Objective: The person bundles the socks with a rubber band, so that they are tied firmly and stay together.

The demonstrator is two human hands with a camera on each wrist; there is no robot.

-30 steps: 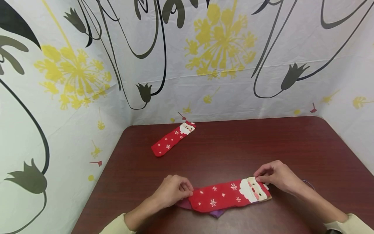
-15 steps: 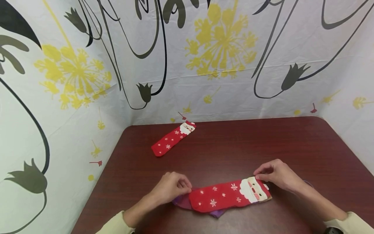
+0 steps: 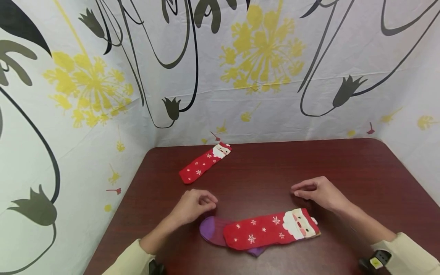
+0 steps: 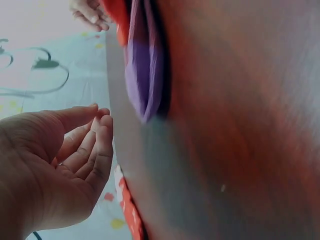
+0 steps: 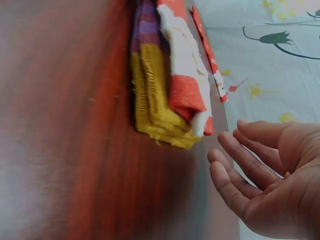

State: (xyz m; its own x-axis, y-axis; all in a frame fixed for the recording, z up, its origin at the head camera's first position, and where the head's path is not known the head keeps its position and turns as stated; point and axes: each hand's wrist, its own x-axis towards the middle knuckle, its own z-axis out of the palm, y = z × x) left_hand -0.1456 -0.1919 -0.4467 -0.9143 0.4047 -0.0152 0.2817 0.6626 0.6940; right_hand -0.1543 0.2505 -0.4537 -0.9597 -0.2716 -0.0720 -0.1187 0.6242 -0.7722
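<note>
A red sock (image 3: 256,231) with white snowflakes and a Santa face lies flat on the table, on top of a purple sock (image 3: 208,228). The purple sock's toe sticks out at the left; in the right wrist view its mustard cuff (image 5: 155,100) shows beneath the Santa cuff. My left hand (image 3: 194,206) hovers just beyond the purple toe, fingers loosely bent, holding nothing. Past the Santa end, my right hand (image 3: 321,193) is held above the table, also with nothing in its relaxed fingers. Neither hand touches the socks.
Another red Santa sock (image 3: 205,163) lies slanted near the far left edge of the dark wooden table (image 3: 268,168). Behind and beside the table hangs a white cloth (image 3: 206,76) with flower prints.
Both hands have let go of the red sock and drawn away from it toward the far side. The purple toe, earlier partly covered by the left hand, now shows. The socks stay in place.
</note>
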